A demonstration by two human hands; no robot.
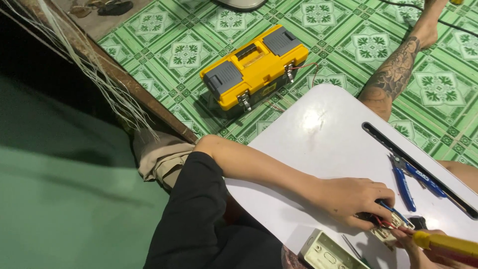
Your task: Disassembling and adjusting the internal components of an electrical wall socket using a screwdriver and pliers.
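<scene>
The left hand point(351, 199) pinches a small cream socket module point(391, 230) with red and blue wires on the white lap table point(318, 144). The right hand point(423, 251) grips a yellow-handled screwdriver point(445, 245) against it. Blue-handled pliers point(411, 179) lie just beside; a yellow toolbox point(254, 65) sits closed on green floor tiles point(189, 55).

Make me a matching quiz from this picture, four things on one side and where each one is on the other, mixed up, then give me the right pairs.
Things:
1. yellow toolbox
2. blue-handled pliers
3. left hand
4. white plastic box

Places:
A. bottom edge of the white table
B. on the green tiled floor
C. beside the table's long slot
D. gripping a wired switch part

Pairs: 1-B, 2-C, 3-D, 4-A
</scene>
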